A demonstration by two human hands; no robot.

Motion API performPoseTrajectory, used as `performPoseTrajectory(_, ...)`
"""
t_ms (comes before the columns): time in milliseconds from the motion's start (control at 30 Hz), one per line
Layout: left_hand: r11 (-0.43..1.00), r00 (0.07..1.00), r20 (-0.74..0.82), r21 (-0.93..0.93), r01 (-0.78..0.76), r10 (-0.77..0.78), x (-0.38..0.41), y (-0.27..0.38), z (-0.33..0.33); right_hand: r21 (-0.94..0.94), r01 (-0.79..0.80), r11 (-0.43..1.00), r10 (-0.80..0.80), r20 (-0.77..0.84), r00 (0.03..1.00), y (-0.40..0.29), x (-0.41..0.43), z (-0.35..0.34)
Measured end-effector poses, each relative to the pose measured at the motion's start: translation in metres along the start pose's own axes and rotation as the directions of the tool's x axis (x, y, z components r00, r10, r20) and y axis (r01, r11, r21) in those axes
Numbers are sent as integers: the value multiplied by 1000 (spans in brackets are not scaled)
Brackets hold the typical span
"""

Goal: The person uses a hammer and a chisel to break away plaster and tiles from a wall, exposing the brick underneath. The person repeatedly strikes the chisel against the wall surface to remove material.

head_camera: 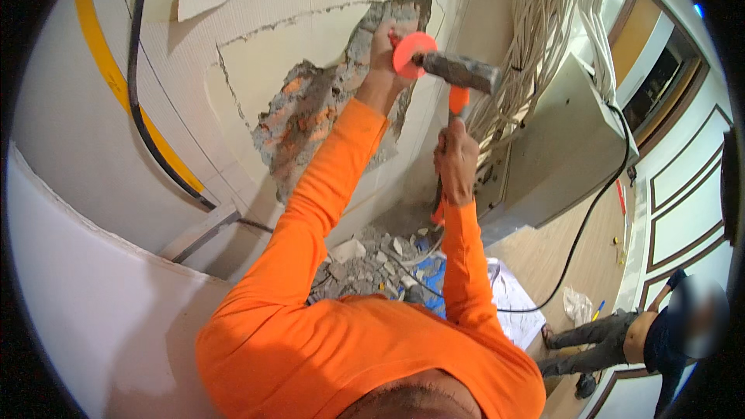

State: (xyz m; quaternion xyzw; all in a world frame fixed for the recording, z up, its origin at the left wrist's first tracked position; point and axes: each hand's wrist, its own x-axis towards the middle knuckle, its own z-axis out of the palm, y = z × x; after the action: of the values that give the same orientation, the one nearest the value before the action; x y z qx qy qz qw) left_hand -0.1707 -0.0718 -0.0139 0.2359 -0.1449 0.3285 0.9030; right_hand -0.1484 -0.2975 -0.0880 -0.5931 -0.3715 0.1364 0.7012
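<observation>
My left hand (382,73) is closed around a chisel with a round pink hand guard (414,55), held up at the broken-out patch of wall. The chisel's tip is hidden behind the hand and guard. In my right hand (458,160) is the handle of a sledge hammer (460,71), whose steel head lies right beside the guard, at the chisel's struck end. Around the hands, the wall's plaster (279,55) is cut in a rough outline, with grey mortar and orange brick (302,122) laid bare.
Rubble (364,265) lies below the wall on blue sheeting. A bundle of pale cables (535,29) runs down to a metal cabinet (559,134) at the right. A black cable (582,233) loops over the floor. Another person (617,337) stands at the lower right.
</observation>
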Motion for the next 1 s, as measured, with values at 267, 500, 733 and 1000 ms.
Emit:
performPoseTrajectory(267,977,994,53,-190,100,-92,11,-1,-29,709,531,464,-568,-222,793,11,-3,10)
performPoseTrajectory(500,968,977,-151,227,-111,147,-21,-8,-18,-19,-91,996,92,81,992,34,-9,-15)
performPoseTrajectory(733,911,909,-416,381,156,18,-58,-63,-23,349,-148,925,119,104,987,41,-55,-39)
performPoseTrajectory(1000,935,916,-270,278,-219,295,-48,-25,49,633,64,772,39,-147,988,5,-52,-95)
